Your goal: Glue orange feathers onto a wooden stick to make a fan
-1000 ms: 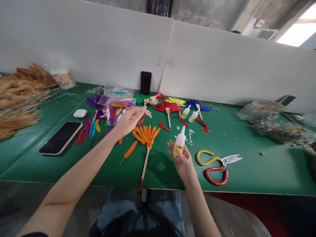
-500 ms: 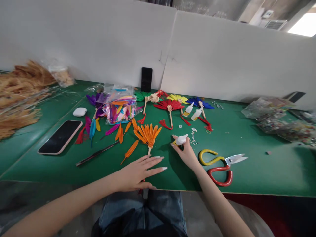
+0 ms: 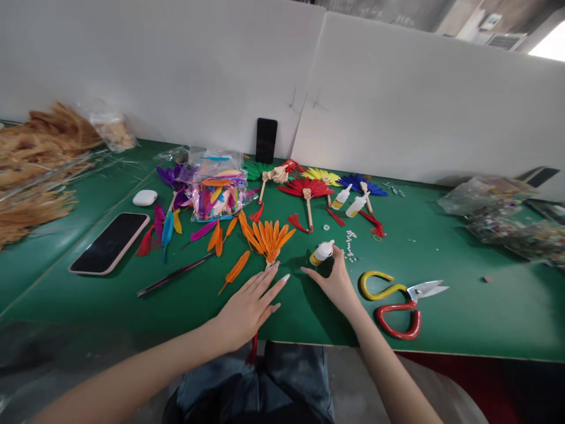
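An orange feather fan (image 3: pixel 270 238) lies near the table's front edge. My left hand (image 3: pixel 251 309) rests over its handle, palm down with fingers stretched out, hiding most of the handle; a red tassel (image 3: pixel 253 350) hangs below over the edge. My right hand (image 3: pixel 338 285) is beside a small white glue bottle (image 3: pixel 322 252) with a yellow label, which stands on the table. The thumb is apart from the bottle, while the other fingers are partly hidden behind it. Loose orange feathers (image 3: pixel 236 268) lie left of the fan.
Scissors (image 3: pixel 391 306) with yellow and red handles lie at right, small white beads (image 3: pixel 350 244) behind my right hand. Finished fans (image 3: pixel 308 191), two more glue bottles (image 3: pixel 357 205) and bagged feathers (image 3: pixel 218 197) stand farther back. At left are a phone (image 3: pixel 110 242) and tweezers (image 3: pixel 174 275).
My right thumb has come away from the glue bottle, which now stands upright. My left hand has slid up the handle towards the orange feathers. The view has shifted slightly.
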### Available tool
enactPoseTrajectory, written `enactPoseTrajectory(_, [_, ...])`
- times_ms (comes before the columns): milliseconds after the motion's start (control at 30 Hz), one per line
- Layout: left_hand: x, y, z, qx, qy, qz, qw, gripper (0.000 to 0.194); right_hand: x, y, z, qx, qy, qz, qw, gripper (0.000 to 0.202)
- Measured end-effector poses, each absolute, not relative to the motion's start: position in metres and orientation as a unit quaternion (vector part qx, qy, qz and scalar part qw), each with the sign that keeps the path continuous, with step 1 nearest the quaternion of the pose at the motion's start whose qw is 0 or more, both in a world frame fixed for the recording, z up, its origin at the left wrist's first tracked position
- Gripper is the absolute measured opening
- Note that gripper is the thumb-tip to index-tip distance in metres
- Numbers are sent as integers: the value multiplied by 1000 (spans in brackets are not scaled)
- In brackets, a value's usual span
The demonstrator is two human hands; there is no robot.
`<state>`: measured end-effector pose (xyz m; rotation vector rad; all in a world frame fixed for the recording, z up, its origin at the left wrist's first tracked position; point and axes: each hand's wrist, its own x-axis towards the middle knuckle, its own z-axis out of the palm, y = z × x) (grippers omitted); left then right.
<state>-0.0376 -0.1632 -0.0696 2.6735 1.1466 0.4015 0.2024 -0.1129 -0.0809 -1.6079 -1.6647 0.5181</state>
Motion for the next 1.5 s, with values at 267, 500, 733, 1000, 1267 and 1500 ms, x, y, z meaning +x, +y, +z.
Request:
enactPoseTrajectory(267, [-30, -155, -78, 864, 466, 174, 75, 51, 165, -175, -62, -553, -635, 71, 534, 22])
enactPoseTrajectory(500, [-34, -159, -81, 856, 470, 201, 84, 54, 143, -138, -69, -532, -783, 162, 281, 50])
enactPoseTrajectory(733, [-38, -164, -73, 850, 469, 205, 122, 63, 132, -116, -84, -551, -787, 104, 257, 49])
enactPoseTrajectory(1000, [-38, -164, -63, 815, 486, 240, 204, 62, 133, -115, -84, -530, -800, 132, 247, 45])
enactPoseTrajectory(1267, [-51, -172, -58, 702, 518, 375, 312, 50, 143, -155, -28, -471, -507, 498, 523, 30])
enactPoseTrajectory(1500, [-48, -170, -40, 600, 541, 466, 360, 36, 136, -159, -6, -497, -387, 543, 555, 22])
